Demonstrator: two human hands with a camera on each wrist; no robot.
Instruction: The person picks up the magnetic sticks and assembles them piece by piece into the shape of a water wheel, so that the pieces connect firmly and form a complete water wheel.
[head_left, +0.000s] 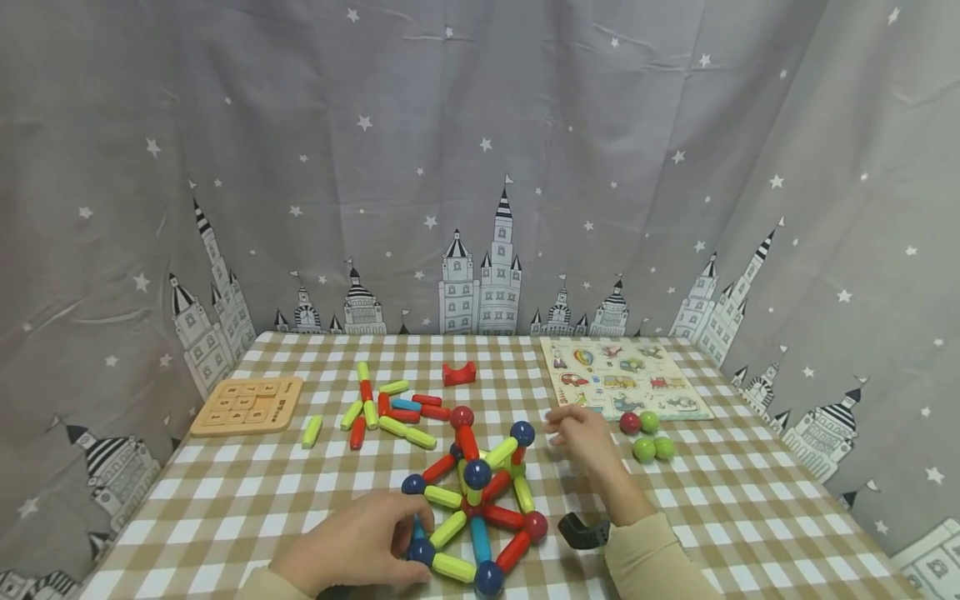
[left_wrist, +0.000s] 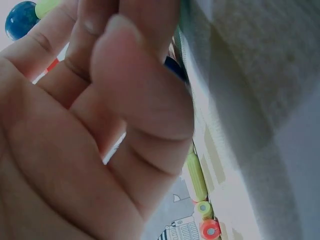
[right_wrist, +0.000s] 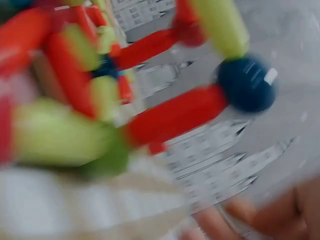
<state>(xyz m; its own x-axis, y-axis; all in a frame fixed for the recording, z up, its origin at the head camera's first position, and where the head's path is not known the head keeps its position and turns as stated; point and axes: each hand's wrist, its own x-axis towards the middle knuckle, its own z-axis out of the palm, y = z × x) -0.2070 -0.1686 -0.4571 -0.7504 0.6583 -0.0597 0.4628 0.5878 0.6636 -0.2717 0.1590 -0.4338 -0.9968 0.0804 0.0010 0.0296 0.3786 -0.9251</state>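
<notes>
A structure of magnetic sticks and balls (head_left: 504,518) stands at the front middle of the table, its sticks red, yellow-green and blue. My left hand (head_left: 367,537) grips its near left corner, fingers and thumb bent about a blue stick and a dark blue ball (head_left: 421,551). In the left wrist view the fingers hide most of that contact. To the right of the structure, my right hand (head_left: 587,442) hovers with loosely bent fingers and holds nothing. Closest to it is the raised dark blue ball (head_left: 522,433), which also shows in the right wrist view beside a red stick (right_wrist: 177,114).
Several loose sticks (head_left: 405,432) lie behind the structure, near a red curved block (head_left: 459,373). A wooden number puzzle (head_left: 247,406) is at the left. At the right are a picture puzzle board (head_left: 622,379) and red and green balls (head_left: 643,450).
</notes>
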